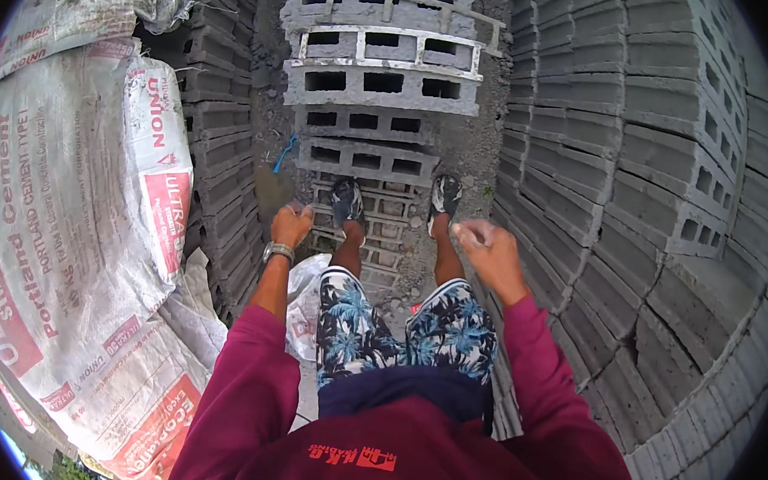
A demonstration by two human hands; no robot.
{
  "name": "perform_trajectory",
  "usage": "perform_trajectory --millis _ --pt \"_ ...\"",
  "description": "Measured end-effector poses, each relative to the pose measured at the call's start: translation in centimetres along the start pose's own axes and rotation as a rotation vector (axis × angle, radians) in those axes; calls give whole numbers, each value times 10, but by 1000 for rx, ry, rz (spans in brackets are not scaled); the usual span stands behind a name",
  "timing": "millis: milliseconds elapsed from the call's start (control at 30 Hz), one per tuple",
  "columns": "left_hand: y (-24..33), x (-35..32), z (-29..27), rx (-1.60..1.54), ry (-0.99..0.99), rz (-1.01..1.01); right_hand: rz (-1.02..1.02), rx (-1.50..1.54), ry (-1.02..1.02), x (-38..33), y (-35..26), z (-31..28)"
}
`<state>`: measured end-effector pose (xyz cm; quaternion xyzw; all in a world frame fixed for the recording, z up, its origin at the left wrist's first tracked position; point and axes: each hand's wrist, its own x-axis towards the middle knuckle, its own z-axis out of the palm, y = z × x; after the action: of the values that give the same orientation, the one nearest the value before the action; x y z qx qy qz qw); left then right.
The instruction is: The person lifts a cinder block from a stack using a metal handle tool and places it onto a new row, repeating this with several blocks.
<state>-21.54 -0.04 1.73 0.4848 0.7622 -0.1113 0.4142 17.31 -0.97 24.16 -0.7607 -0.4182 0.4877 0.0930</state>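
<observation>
My left hand [292,226], with a watch [278,251] on its wrist, hangs in the air left of my legs, its fingers curled in. On the other side, my right hand [489,250] is held up beside my right shin, its fingers also bent inward. Nothing shows in either hand. Just past my feet lies a grey hollow concrete block [367,172], its holes facing me. Beyond it, more hollow blocks [381,106] form a stepped pile, apart from both hands.
Stacked concrete blocks wall in the narrow aisle at left [218,119] and right [572,146]. Printed cement sacks [71,206] drape over the left stack. A blue strip [284,153] lies on the dirt, and a white sack [309,297] sits by my left leg.
</observation>
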Motion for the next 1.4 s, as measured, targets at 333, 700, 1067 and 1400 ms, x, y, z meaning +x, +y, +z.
perform_trajectory --millis 333,700,1067,1400 --pt "11 206 54 -187 34 22 -134 -510 493 246 141 294" --pt "2 191 47 18 172 -41 209 -268 241 266 128 314" --pt "29 -73 -47 -146 230 -167 132 -365 -38 90 51 179" --pt "118 -274 -208 -523 225 105 -216 -517 165 -84 -123 -24"
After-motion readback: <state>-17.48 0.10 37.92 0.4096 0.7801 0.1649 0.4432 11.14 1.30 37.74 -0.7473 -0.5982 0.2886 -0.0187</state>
